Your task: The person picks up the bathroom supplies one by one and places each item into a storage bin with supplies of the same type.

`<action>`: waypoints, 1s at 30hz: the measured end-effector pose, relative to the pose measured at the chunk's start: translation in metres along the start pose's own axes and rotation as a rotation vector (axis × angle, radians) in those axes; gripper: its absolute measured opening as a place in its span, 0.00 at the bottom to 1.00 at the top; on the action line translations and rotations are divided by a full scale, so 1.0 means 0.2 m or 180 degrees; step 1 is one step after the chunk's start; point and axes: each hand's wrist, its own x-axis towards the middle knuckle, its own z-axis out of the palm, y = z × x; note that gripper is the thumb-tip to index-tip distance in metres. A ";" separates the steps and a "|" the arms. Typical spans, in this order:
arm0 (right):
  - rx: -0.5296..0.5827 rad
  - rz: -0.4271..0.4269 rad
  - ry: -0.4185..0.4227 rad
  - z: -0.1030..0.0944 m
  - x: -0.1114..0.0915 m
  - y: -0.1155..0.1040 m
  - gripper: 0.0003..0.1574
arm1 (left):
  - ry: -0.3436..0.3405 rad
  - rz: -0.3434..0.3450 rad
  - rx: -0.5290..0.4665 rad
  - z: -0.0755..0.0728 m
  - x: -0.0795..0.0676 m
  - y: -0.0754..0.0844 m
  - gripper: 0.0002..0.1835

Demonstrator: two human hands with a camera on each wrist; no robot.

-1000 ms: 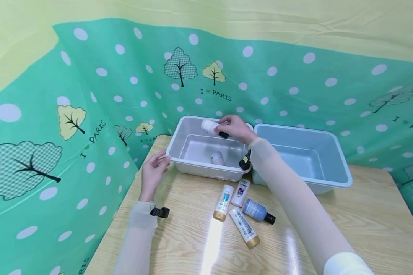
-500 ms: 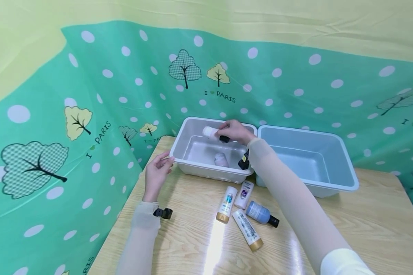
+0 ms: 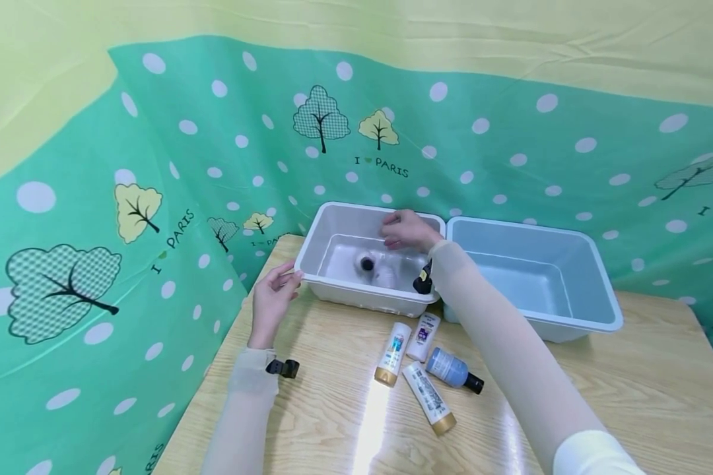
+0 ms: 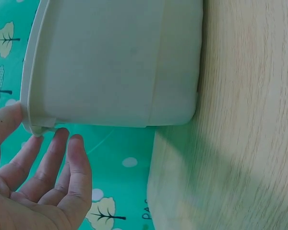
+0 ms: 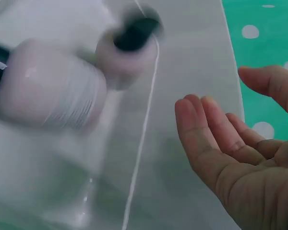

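My left hand (image 3: pixel 270 303) is at the near left corner of a grey plastic bin (image 3: pixel 356 292), pinching its rim between thumb and fingers (image 4: pixel 79 167). Over the inside of this bin hovers my right hand (image 3: pixel 408 231), fingers parted from the thumb and holding nothing. Below it two pale pink bottles with black caps are in the bin. One bottle (image 5: pixel 53 86) lies on its side; the other bottle (image 5: pixel 120 60) is tilted with its cap facing up. Both are blurred in the right wrist view.
A blue-grey bin (image 3: pixel 511 277) stands against the grey one on the right. In front lie a white bottle with a gold cap (image 3: pixel 393 353), another gold-capped white bottle (image 3: pixel 429 398), a purple-labelled bottle (image 3: pixel 423 336) and a blue bottle (image 3: pixel 448 367). A patterned cloth (image 3: pixel 214 165) hangs behind.
My right hand has let go of the pale pink bottle, which has dropped into the grey bin beside the other one. My left hand stays at the rim.
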 end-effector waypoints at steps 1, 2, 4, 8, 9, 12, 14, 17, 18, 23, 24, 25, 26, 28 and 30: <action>0.0106 0.0021 0.0004 0.00 0.00 0.00 0.32 | 0.0002 -0.0003 0.0004 0.00 0.00 0.00 0.24; 0.0155 0.0028 0.0021 0.00 -0.01 -0.01 0.33 | 0.0006 -0.0007 0.0012 0.01 0.00 0.00 0.23; 0.0177 0.0024 0.0019 -0.01 -0.02 -0.02 0.33 | 0.0010 -0.0021 0.0031 0.01 0.00 0.00 0.24; 0.0206 -0.0029 -0.0003 -0.01 -0.05 -0.04 0.33 | 0.0016 -0.0031 0.0034 0.01 -0.01 0.01 0.24; 0.0220 -0.0040 -0.0014 -0.01 -0.05 -0.05 0.34 | 0.0007 -0.0030 0.0023 0.01 -0.01 0.00 0.25; 0.0270 -0.0068 -0.0040 -0.02 -0.08 -0.06 0.34 | -0.0018 -0.0018 -0.0004 0.02 0.00 0.00 0.25; 0.0257 -0.0098 -0.0035 -0.03 -0.10 -0.08 0.33 | -0.0015 -0.0009 0.0007 0.02 0.00 0.00 0.25; 0.0164 -0.0197 -0.0006 -0.03 -0.16 -0.11 0.31 | 0.0009 -0.0006 -0.0004 0.01 -0.01 -0.01 0.24; 0.0133 -0.0239 0.0004 -0.03 -0.18 -0.12 0.31 | 0.0017 -0.0010 -0.0009 0.01 -0.01 0.00 0.24; 0.0057 -0.0469 0.0029 -0.03 -0.32 -0.16 0.31 | 0.0006 -0.0030 -0.0046 0.01 -0.01 0.01 0.24; 0.0069 -0.0509 0.0021 -0.03 -0.35 -0.16 0.31 | 0.0008 -0.0035 -0.0052 0.01 -0.01 0.01 0.25; 0.0069 -0.0546 0.0015 -0.03 -0.37 -0.16 0.31 | 0.0006 -0.0028 -0.0062 0.01 -0.01 0.01 0.25; 0.0059 -0.0586 0.0009 -0.03 -0.40 -0.16 0.30 | 0.0007 -0.0028 -0.0064 0.01 -0.01 0.01 0.25; 0.0023 -0.0660 0.0004 -0.03 -0.45 -0.16 0.29 | 0.0004 -0.0029 -0.0064 0.01 -0.01 0.02 0.26; 0.0003 -0.0735 0.0004 -0.03 -0.50 -0.15 0.28 | -0.0002 -0.0033 -0.0063 0.01 -0.01 0.02 0.26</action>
